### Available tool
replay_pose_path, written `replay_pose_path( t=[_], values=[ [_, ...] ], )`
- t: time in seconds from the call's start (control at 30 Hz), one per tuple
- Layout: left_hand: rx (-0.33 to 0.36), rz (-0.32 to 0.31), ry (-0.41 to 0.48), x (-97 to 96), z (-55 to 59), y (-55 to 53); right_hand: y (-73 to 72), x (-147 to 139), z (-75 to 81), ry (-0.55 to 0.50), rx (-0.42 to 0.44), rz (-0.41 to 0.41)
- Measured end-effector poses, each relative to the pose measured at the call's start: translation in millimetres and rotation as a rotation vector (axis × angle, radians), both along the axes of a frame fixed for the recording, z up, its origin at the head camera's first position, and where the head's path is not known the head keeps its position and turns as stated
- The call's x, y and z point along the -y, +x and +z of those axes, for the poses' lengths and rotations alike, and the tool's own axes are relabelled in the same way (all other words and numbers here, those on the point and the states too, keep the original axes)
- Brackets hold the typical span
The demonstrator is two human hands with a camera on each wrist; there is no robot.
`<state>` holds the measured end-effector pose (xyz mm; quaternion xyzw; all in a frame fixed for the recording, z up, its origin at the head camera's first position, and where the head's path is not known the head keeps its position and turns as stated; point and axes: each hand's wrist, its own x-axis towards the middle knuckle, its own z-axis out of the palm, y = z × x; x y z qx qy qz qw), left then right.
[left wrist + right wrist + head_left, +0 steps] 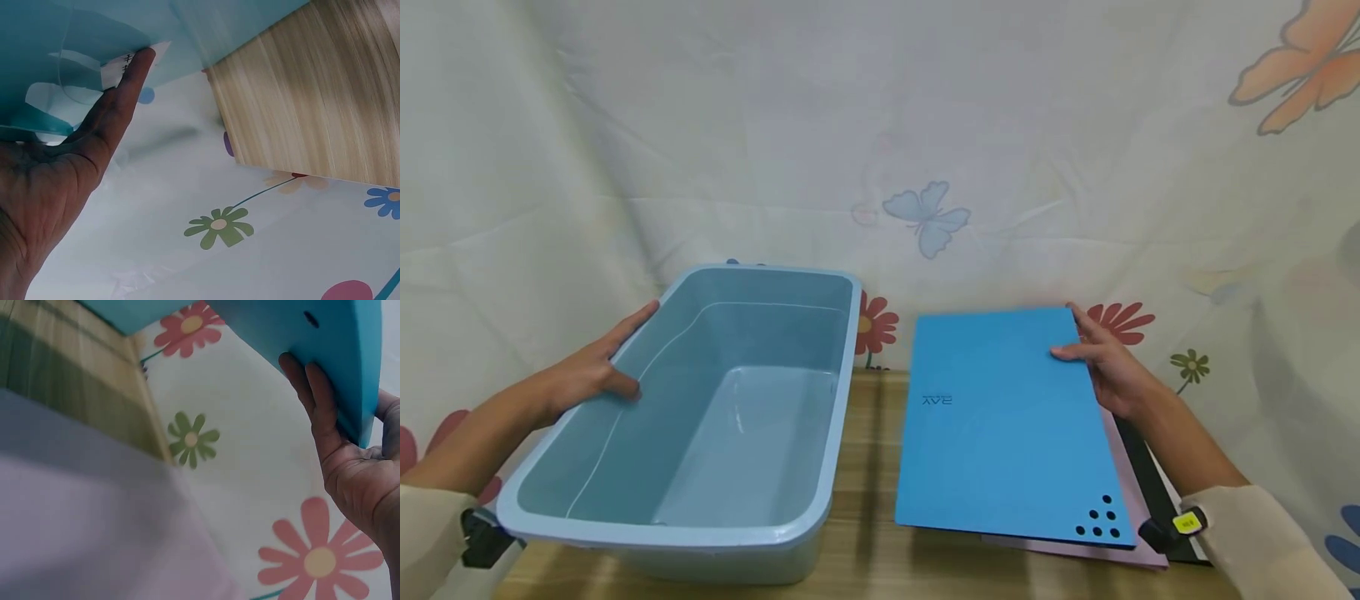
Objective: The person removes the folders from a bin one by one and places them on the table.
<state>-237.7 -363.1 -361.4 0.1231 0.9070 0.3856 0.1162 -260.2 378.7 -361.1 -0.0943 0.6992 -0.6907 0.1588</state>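
A light blue plastic tub [775,433] stands at the left of the head view, tilted toward its left side. My left hand [583,375] grips its left rim, thumb inside the wall and fingers along the outside. In the left wrist view, fingers [119,112] lie against the tub's outer wall by a white label. On the right, a blue folder [1000,417] marked with lettering and black dots is pinched at its far right edge by my right hand [1108,367]. The thumb rests on its top face; other fingers [322,400] support its underside.
A pink folder [1146,554] and a black one [1138,454] lie under the blue folder on the wooden table [865,500]. Behind the table hangs a white cloth [775,125] printed with flowers and butterflies.
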Motion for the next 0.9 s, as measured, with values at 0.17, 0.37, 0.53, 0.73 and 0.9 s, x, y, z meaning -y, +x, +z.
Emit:
replay_pose_path(
  t=[0.17,0.37,0.53,0.73,0.9],
  values=[
    [0.002,0.003,-0.001,0.3,0.6,0.4,0.8,-7.6,-15.9,0.054,0.023,-0.007],
    [0.006,-0.001,0.006,0.2,1.2,-0.3,-2.9,-17.9,-37.8,0.183,0.003,-0.013],
    [0.012,0.000,0.016,0.0,0.6,0.0,-7.4,-30.3,-56.3,0.260,0.024,0.013],
    [-0.007,-0.012,0.026,-1.6,-0.9,-0.2,-5.6,-43.2,-69.5,0.369,0.076,0.000],
    [-0.015,-0.012,0.023,-1.1,-0.1,-0.7,-1.5,-46.0,-71.7,0.560,0.052,-0.041]
  ],
)
